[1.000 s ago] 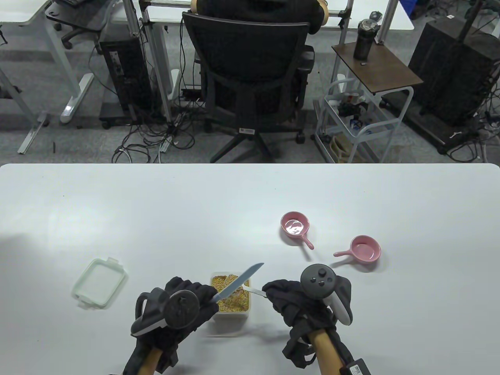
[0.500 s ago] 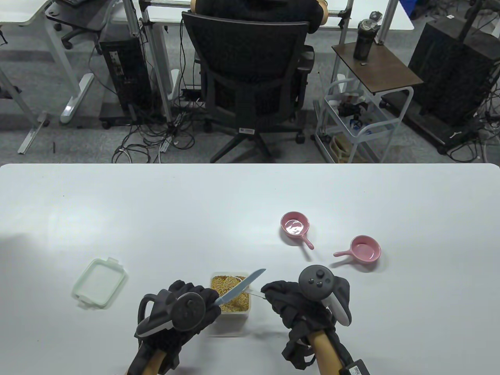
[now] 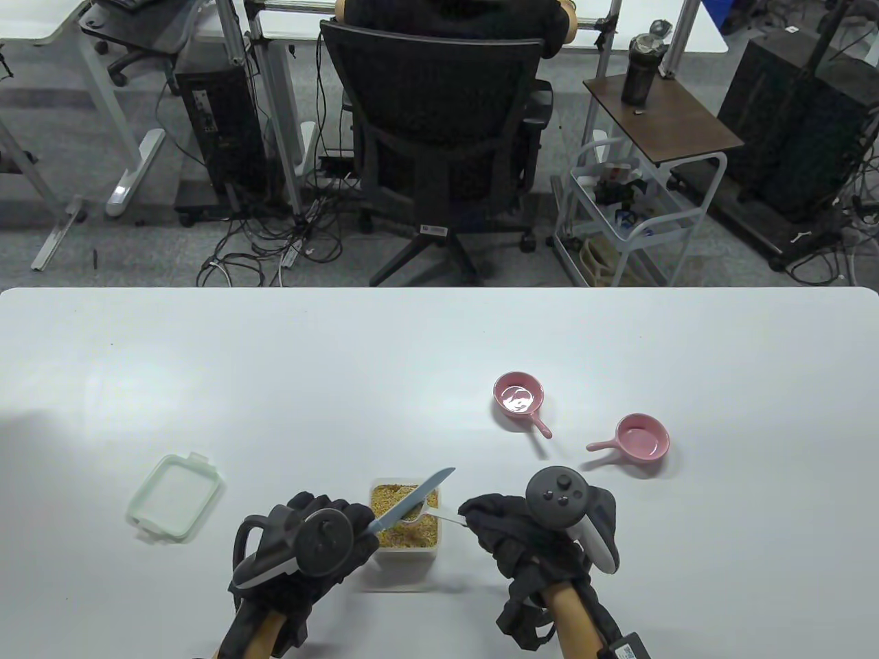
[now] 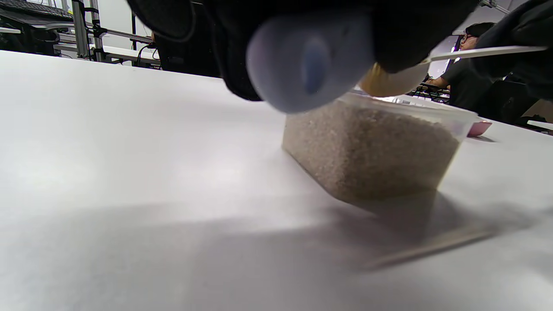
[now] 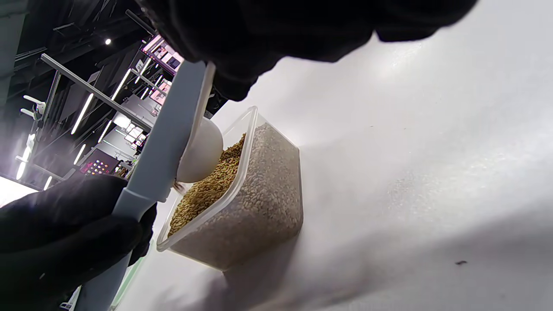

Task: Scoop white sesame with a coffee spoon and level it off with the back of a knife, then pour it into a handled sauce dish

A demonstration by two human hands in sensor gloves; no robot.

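On the white table (image 3: 343, 357), the clear container of sesame (image 3: 405, 525) sits between our hands. Our left hand (image 3: 309, 542) grips the knife (image 3: 412, 500) by its handle; since half a second ago it has drawn back toward us, so the blade tip lies nearer the container. Our right hand (image 3: 508, 528) pinches the white coffee spoon (image 3: 439, 515), its bowl just above the sesame and touching the blade. The container's lid (image 3: 175, 498) lies left; two pink handled sauce dishes (image 3: 520, 396) (image 3: 642, 439) wait well apart, unobstructed.
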